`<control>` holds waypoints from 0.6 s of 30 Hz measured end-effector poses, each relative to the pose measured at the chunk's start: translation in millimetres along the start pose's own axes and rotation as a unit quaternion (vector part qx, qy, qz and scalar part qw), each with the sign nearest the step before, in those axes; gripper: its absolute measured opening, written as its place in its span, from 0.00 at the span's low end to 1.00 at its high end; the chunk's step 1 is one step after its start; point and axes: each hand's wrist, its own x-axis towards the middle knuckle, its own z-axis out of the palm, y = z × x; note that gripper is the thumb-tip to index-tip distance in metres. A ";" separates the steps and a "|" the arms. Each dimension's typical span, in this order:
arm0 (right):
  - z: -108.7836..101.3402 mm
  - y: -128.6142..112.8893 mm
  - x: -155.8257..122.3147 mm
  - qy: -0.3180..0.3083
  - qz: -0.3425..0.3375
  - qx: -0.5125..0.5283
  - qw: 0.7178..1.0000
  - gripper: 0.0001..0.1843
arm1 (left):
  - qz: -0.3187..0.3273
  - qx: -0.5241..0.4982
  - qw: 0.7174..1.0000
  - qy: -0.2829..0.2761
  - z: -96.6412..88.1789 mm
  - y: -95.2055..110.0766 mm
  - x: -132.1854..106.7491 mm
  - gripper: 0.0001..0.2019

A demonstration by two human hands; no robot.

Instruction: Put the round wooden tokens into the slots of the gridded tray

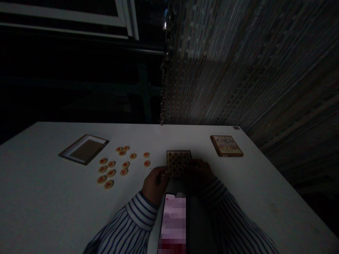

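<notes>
A small square tray in front of me holds rows of round xiangqi pieces with dark marks. My left hand is closed at the tray's near left corner, thumb and fingers against its edge. My right hand reaches over the tray's right side, fingers bent down at the pieces. Deep shadow hides its fingertips and whatever they may hold. Left of the tray, several loose xiangqi pieces with red characters lie face up on the white table.
A shallow open box part lies at the back left. On the right is a box lid printed with characters. A lit phone lies between my forearms. Behind the table hangs a string curtain. The room is dim.
</notes>
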 end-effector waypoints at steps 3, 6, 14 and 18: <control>0.7 1.5 0.7 -0.004 -0.004 0.004 1.000 0.11 | 0.004 0.007 1.000 0.005 0.7 -1.2 -0.4 0.12; -0.3 1.2 1.0 -0.007 -0.008 0.007 1.000 0.10 | 0.001 0.000 1.000 0.002 0.4 -0.6 -0.8 0.12; -0.4 2.1 -0.3 0.009 -0.006 0.019 1.000 0.10 | 0.003 -0.007 1.000 0.005 -0.7 1.6 -0.3 0.12; -3.2 7.8 -1.3 0.012 -0.008 0.028 0.999 0.11 | 0.001 -0.003 1.000 0.003 -0.2 1.1 -0.3 0.12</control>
